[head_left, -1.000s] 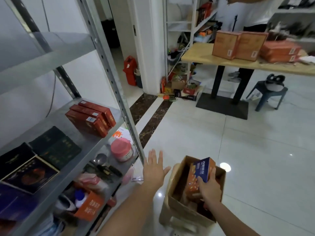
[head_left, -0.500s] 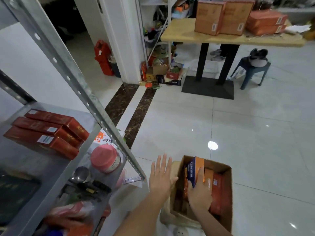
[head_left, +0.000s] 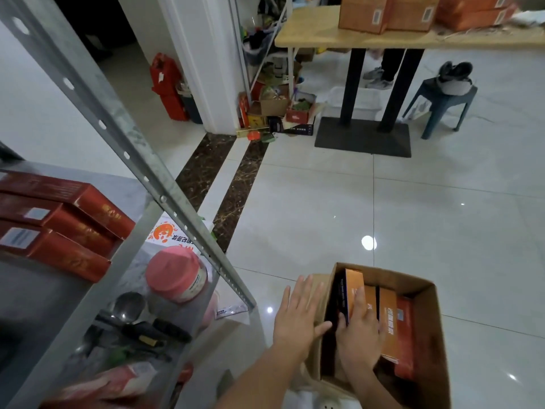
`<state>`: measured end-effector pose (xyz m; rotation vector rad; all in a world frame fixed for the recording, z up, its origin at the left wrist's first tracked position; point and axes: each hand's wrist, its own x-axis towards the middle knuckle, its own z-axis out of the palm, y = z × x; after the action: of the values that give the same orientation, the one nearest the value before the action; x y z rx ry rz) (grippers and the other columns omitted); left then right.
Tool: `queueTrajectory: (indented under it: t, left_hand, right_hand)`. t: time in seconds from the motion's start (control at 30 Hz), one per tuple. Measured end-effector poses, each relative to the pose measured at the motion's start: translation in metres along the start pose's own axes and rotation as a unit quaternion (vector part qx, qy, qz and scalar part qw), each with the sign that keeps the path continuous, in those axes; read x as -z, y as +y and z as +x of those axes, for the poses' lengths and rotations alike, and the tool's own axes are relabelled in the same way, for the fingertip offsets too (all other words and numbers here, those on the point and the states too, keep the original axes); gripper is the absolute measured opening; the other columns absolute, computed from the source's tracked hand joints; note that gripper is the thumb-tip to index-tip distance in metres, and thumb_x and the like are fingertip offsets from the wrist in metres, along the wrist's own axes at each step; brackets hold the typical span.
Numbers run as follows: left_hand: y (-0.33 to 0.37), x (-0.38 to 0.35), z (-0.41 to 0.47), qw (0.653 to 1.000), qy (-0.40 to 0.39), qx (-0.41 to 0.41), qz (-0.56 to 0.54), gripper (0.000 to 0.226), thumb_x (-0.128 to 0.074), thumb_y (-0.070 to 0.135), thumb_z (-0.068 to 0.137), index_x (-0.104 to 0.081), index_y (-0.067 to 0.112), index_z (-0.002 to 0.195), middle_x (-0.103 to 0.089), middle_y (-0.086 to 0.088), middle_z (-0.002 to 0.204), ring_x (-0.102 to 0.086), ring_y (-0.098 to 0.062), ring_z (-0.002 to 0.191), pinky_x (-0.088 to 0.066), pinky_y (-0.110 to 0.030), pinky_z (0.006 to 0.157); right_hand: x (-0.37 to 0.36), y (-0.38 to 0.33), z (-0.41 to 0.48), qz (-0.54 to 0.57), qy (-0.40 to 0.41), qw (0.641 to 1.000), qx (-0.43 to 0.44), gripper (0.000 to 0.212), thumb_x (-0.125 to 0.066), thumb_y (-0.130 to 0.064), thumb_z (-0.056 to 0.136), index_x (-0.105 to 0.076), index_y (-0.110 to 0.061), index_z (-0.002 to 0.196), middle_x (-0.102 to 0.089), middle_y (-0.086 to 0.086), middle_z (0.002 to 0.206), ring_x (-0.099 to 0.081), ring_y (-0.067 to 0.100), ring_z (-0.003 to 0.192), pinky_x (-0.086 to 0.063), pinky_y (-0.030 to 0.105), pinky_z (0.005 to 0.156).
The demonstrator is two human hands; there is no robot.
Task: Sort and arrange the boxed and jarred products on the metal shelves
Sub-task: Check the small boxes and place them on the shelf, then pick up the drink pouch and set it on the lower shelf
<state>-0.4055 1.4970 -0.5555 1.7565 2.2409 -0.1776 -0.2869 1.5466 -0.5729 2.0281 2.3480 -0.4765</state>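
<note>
A brown cardboard carton (head_left: 424, 293) stands on the floor at the lower right, holding several orange boxes (head_left: 387, 320). My right hand (head_left: 358, 335) is inside it, gripping a blue-and-orange box (head_left: 348, 286) that stands upright at the carton's left side. My left hand (head_left: 298, 314) lies flat and open against the carton's left outer wall, fingers spread. On the metal shelf (head_left: 129, 240) at the left lie three long red boxes (head_left: 56, 225). A pink-lidded jar (head_left: 175, 273) sits on the shelf below.
A slanted metal upright (head_left: 118, 137) crosses in front of the shelves. The lower shelf also holds a spoon (head_left: 128, 305), dark tools and packets. A wooden table (head_left: 324, 33) with orange cartons, a blue stool (head_left: 442, 98), floor clutter and a person's feet lie beyond.
My right hand has pushed the blue-and-orange box down into the carton. My left hand has moved right onto the carton's side. My view has tipped downward.
</note>
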Motion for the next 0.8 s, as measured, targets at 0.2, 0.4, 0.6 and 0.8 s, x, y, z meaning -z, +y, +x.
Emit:
queueTrajectory:
  t: [0.2,0.4,0.6,0.8]
  left_hand:
    - [-0.005,0.003,0.000,1.000,-0.006,0.008,0.019,0.076,-0.006,0.065,0.088,0.020,0.026,0.148,0.021,-0.004,0.159,0.027,-0.028,0.143,0.025,-0.040,0.110]
    - [0.000,-0.001,-0.005,0.998,-0.003,0.055,0.037,0.073,-0.013,0.066,0.094,0.003,0.028,0.154,0.012,-0.002,0.161,0.012,-0.027,0.148,0.026,-0.039,0.109]
    - [0.013,0.003,-0.014,0.988,-0.064,0.131,-0.051,0.076,-0.015,0.068,0.094,0.025,0.030,0.146,0.036,-0.001,0.152,0.066,-0.006,0.105,0.038,-0.034,0.097]
    - [0.046,0.046,-0.076,0.949,0.045,0.298,-0.092,0.076,-0.007,0.060,0.095,-0.053,0.019,0.139,-0.062,-0.012,0.129,0.013,-0.023,0.147,0.011,-0.035,0.115]
  right_hand:
    - [-0.035,0.010,0.013,-0.015,-0.023,0.998,0.050,0.074,-0.048,-0.035,0.099,-0.008,-0.004,0.153,-0.020,0.027,0.157,-0.016,0.037,0.148,-0.008,0.050,0.121]
    - [-0.054,0.015,0.019,-0.047,-0.107,0.992,0.057,0.080,-0.023,-0.048,0.102,0.034,-0.009,0.143,0.039,0.019,0.150,0.032,0.032,0.141,0.016,0.047,0.117]
    - [-0.023,0.025,0.026,-0.078,-0.201,0.970,0.112,0.075,-0.013,-0.057,0.101,0.027,-0.017,0.149,0.035,0.015,0.154,0.028,0.029,0.144,0.010,0.048,0.120]
    - [0.051,0.036,0.009,-0.138,-0.169,0.953,0.212,0.095,0.039,-0.068,0.070,0.013,-0.029,0.152,0.021,0.006,0.160,0.010,0.026,0.151,0.003,0.049,0.119]
